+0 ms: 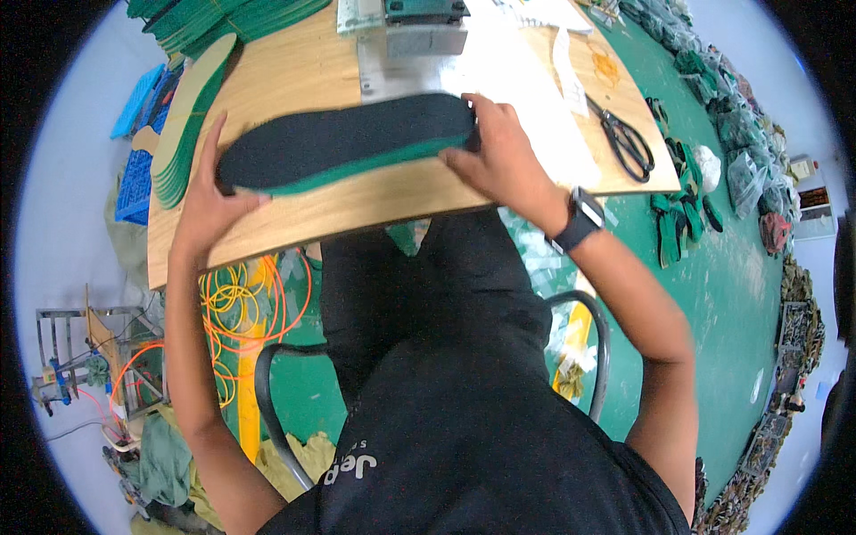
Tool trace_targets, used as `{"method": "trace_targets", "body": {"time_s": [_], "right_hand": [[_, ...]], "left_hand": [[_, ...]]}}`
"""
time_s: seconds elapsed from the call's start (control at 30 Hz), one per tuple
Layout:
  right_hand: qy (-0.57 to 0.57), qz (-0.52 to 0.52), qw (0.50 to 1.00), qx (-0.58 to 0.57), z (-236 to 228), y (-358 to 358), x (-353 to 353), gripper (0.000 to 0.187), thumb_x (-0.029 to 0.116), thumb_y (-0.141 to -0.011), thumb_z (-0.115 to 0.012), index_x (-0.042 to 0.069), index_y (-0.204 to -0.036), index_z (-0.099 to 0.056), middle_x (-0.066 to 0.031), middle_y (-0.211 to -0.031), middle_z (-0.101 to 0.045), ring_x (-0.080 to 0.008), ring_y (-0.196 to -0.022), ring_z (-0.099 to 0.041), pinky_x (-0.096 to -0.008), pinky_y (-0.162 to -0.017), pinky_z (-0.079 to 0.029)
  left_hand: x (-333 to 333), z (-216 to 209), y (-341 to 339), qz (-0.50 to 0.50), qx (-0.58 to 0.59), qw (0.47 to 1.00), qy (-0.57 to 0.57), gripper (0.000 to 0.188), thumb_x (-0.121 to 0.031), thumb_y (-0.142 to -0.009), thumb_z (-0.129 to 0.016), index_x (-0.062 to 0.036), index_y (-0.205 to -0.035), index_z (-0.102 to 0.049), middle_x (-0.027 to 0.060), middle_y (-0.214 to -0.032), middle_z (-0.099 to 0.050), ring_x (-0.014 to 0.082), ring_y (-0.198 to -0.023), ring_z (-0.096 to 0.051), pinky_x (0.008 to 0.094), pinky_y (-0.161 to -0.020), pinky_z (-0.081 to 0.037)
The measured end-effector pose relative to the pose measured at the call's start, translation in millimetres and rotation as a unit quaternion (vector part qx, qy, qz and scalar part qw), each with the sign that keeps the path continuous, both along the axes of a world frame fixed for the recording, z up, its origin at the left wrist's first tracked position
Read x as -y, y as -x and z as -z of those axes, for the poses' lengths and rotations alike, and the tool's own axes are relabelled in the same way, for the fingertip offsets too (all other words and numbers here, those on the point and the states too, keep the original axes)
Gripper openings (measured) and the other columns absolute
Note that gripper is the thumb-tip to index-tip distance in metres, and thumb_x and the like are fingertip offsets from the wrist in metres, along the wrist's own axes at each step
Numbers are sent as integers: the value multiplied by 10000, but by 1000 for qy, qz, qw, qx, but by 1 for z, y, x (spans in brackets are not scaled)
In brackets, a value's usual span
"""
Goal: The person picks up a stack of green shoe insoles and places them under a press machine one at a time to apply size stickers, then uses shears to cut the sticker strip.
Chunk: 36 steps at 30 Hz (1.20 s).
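Observation:
Between my two hands, over the front part of the wooden table (357, 209), is a stack of insoles (348, 143) with a black top and green edges. My left hand (214, 196) grips its left end, thumb along the front edge and fingers behind. At the other end, my right hand (501, 160) holds it between thumb and fingers; a dark watch (581, 218) is on that wrist. How many layers the stack has I cannot tell. Left of my left hand lies another pile of insoles (192, 125), beige on top with green edges.
A metal press-like block (426, 40) stands at the table's back, behind a white sheet (499, 80). Black-handled scissors (627, 147) lie at the right edge. Green sheets (223, 22) are heaped far left. Orange and yellow hoses (236, 308) coil below; plastic bags (744, 178) line the right wall.

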State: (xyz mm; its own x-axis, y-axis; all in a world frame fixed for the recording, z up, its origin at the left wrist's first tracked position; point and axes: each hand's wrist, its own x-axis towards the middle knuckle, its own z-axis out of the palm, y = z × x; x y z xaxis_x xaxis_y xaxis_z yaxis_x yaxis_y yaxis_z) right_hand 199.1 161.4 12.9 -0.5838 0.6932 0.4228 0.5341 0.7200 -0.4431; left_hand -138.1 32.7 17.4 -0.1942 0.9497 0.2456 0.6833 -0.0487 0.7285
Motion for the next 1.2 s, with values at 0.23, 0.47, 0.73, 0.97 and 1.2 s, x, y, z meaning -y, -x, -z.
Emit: {"method": "trace_targets", "body": {"time_s": [0.23, 0.47, 0.73, 0.97, 1.2], "right_hand": [[4, 54, 997, -46, 12, 25, -28, 654, 166, -724, -733, -135, -1201, -402, -288, -1018, -557, -425, -1010, -491, -444, -876, -441], [-3, 78, 996, -51, 13, 40, -57, 566, 160, -703, -753, -107, -1099, -450, -281, -941, -579, -427, -958, -518, -460, -841, -460], [14, 80, 995, -60, 12, 42, -61, 541, 149, -687, -753, -73, -1088, -464, -251, -949, -588, -416, -950, -522, -456, -835, -461], [-7, 62, 995, -82, 12, 35, -55, 513, 135, -690, -727, -71, -1076, -458, -251, -941, -585, -417, -952, -519, -448, -832, -459], [-86, 175, 979, -54, -26, -50, -82, 481, 302, -757, -686, -13, -1099, -563, -151, -904, -635, -337, -908, -545, -410, -820, -462]], "left_hand": [[-51, 4, 29, 53, 5, 998, -21, 1066, -114, -561, -838, -132, -1458, -263, 149, -1394, -396, 229, -1187, -452, 262, -763, -495], [-83, 10, 45, 52, 31, 998, -13, 1082, -191, -547, -858, -147, -1456, -273, 187, -1361, -425, 270, -1210, -455, 344, -1023, -359], [-82, 3, 38, 27, 65, 997, 22, 1158, -184, -561, -853, -176, -1486, -156, 220, -1330, -454, 280, -1184, -485, 356, -1026, -359], [-82, 7, 38, 51, -1, 998, -25, 1143, -137, -584, -833, -171, -1490, -137, 203, -1341, -445, 254, -1181, -477, 338, -978, -389], [-15, 3, 11, -56, 68, 992, -85, 783, -56, -789, -659, -93, -1453, -245, 160, -1324, -449, 245, -1198, -462, 348, -969, -399]]}}
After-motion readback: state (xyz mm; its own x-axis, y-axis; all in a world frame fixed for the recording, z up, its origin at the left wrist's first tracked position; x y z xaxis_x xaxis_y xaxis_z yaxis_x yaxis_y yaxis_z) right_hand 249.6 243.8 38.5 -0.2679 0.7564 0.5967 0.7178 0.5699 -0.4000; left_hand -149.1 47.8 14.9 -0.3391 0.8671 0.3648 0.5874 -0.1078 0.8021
